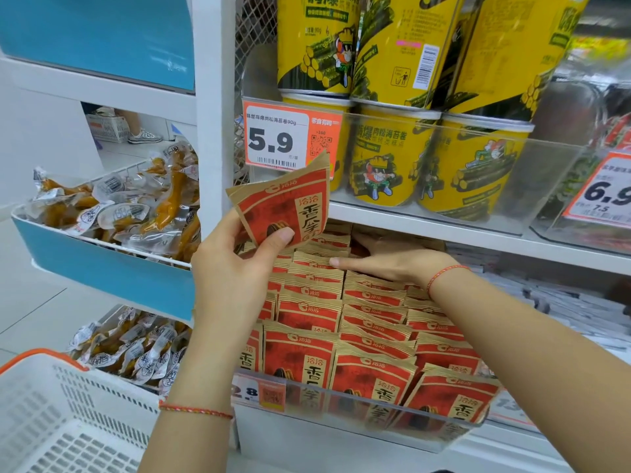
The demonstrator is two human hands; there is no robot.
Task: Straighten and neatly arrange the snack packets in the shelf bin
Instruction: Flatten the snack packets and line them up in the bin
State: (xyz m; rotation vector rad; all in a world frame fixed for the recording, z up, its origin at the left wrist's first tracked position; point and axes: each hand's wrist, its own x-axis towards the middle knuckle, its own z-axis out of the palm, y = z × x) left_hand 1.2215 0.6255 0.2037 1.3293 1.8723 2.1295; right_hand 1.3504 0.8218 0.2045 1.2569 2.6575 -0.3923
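The left hand (235,264) pinches one red-and-tan packet (285,203) by its lower corner, thumb in front and fingers (227,230) behind, holding it tilted above the back of the bin (358,409). The right hand (392,259) lies flat on the rows (341,322) of matching packets in the bin, its fingers straight and together, pressing on the rear rows under the shelf that carries the yellow tubs (386,158).

The step in hand looks like re-seating a loose packet: the right hand seems to hold the rear rows in place while the left brings the packet in. The next move probably calls for turning the packet upright, face forward, and slipping it into a rear row so its top edge sits level with its neighbours. The front rows already stand fairly even against the bin's clear front wall.
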